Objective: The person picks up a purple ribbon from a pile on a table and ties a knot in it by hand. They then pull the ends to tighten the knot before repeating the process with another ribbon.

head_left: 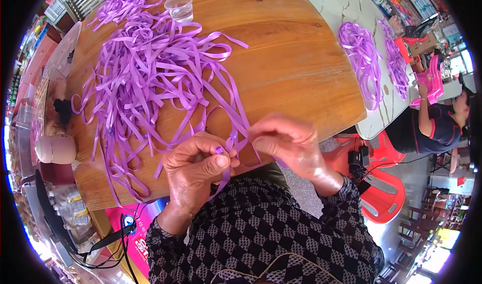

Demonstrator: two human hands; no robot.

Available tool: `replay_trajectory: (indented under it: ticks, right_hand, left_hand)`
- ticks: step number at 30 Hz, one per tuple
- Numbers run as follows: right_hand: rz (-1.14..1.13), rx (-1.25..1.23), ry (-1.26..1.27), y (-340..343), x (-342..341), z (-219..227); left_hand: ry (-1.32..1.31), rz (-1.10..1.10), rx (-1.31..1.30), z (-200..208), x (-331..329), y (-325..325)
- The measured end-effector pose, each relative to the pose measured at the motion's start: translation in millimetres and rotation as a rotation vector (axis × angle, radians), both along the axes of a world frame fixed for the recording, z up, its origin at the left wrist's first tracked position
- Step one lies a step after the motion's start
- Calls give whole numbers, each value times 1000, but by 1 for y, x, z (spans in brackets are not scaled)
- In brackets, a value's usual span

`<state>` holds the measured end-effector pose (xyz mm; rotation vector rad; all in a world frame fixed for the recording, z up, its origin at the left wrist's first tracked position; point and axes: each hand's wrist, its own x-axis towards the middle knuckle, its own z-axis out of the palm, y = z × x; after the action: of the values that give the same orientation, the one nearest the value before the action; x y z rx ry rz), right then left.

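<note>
My left hand (197, 167) is closed over the table's near edge, pinching a flat purple ribbon strap (229, 146) between thumb and fingers. A small darker purple end or piece (219, 150) sticks up by the thumb. To its right, my right hand (288, 146) is smeared by motion, with fingers bent and thumb near the strap. Whether it grips any ribbon cannot be made out. Part of a strap hangs below that hand. A large tangled heap of similar purple straps (145, 68) covers the left of the wooden table (296, 58), and some run to my left hand.
A clear plastic cup (179, 8) stands beside the heap. More purple straps (360, 58) lie on a white marbled table (326, 3) to the right. Red plastic stools (384, 198) stand below it. A person in dark clothes (427, 128) is at the far right.
</note>
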<state>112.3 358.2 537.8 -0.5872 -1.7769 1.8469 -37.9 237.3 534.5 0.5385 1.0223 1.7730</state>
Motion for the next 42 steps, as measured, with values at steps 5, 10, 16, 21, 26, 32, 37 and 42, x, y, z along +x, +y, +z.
replay_trajectory:
  ticks: [5,10,16,21,26,32,37,42]
  right_hand:
    - [27,-503,207,-22,-12,-9]
    - [-26,-382,241,-28,-17,-13]
    - [-84,-295,213,-33,-18,-21]
    - [-133,220,127,-32,-16,-22]
    - [-115,493,45,-30,-13,-24]
    - [-124,795,84,-24,-18,-25]
    - [-150,958,93,-22,-22,-26]
    - [53,986,-14,-27,-21,-23]
  left_hand:
    - [193,15,61,-9,9,-3]
    - [347,48,13,-10,15,-7]
    - [498,50,-6,-15,11,-10]
    - [294,73,-12,-9,4,-11]
    - [166,9,-171,-9,-4,-22]
    - [348,-32,-290,-3,-2,-24]
    - [331,4,-330,-4,0,-24]
    - [1051,203,-83,-10,7,-18]
